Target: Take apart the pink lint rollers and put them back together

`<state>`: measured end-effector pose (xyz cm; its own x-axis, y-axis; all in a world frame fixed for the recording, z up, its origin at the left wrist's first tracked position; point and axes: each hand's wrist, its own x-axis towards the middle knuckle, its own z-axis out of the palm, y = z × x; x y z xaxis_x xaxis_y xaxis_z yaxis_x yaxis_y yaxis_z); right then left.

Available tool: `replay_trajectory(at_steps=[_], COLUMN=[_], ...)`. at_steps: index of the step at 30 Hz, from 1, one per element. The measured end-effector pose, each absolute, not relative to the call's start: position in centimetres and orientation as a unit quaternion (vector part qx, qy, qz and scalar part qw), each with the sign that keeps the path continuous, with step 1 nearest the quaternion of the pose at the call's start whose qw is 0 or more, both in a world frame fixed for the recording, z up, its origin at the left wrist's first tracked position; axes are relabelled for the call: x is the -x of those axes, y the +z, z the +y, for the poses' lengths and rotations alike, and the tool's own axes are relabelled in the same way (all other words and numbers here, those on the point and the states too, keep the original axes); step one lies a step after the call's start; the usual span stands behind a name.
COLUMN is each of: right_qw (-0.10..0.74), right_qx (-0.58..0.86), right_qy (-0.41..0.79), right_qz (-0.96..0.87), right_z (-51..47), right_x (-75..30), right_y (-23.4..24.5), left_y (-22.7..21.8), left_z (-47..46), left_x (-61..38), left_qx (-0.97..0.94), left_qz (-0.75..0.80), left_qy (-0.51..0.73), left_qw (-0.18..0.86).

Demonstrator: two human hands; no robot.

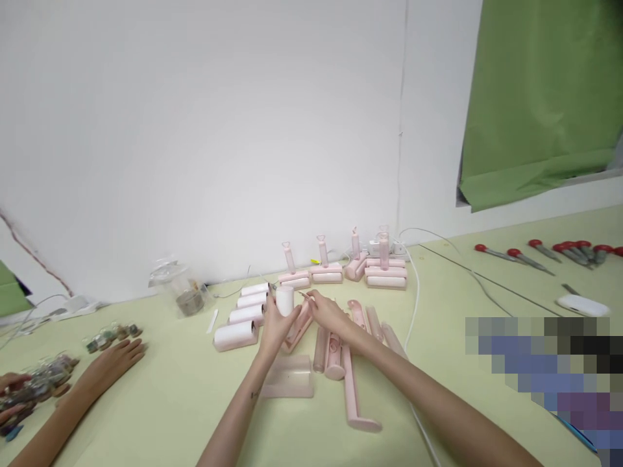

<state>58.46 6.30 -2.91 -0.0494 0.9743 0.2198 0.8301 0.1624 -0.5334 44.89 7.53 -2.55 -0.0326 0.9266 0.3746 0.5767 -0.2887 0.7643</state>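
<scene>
My left hand [276, 329] is wrapped round a white lint-roller paper roll [285, 299], held upright over the table. Close to the roll's right side, the fingers of my right hand [327, 312] are pinched together; what they hold is too small to make out. Between and below my hands a pink lint-roller part [298, 329] lies at a slant. Left of my left hand, several white rolls [235, 335] lie in a row in pink holders. Under my right forearm are pink handle parts [335, 363], clear pinkish tubes and a pink arm piece [351, 395].
Several pink lint rollers [386, 279] with upright handles stand by the wall. A translucent cover [288, 377] lies in front. A white cable [413, 311] crosses the table. Red-handled screwdrivers [528, 261] lie right. Another person's hand [115, 357] rests left, near small bagged items [48, 379].
</scene>
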Motion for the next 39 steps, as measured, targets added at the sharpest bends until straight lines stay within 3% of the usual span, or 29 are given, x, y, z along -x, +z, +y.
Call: replay_trajectory(at_steps=[8,12,17,26,39], right_qw=[0.173,0.169,0.232,0.237,0.199], right_qx=[0.647,0.610,0.504,0.490,0.504], right_qy=[0.132,0.136,0.179,0.177,0.166], right_qz=[-0.731,-0.762,-0.813,-0.820,-0.824], right_z=[2.9,0.1,-3.2,-3.6,-4.3], right_x=[-59.8,-59.8,-58.2,-57.3,-57.3], right_y=[-1.1,0.0,-0.6,-1.5,-1.3], left_y=[-1.7,-3.7,-6.1,-6.1,-4.7], left_z=[2.2,-0.2,-0.8,-1.5,-1.8], left_x=[-38.9,-37.5,-37.0,-37.3,-36.5], left_qx=[-0.695,-0.746,-0.772,-0.795,-0.818], left_qz=[0.582,0.578,0.511,0.469,0.412], left_qy=[0.397,0.331,0.340,0.340,0.282], left_qw=[0.143,0.013,-0.165,-0.178,-0.285])
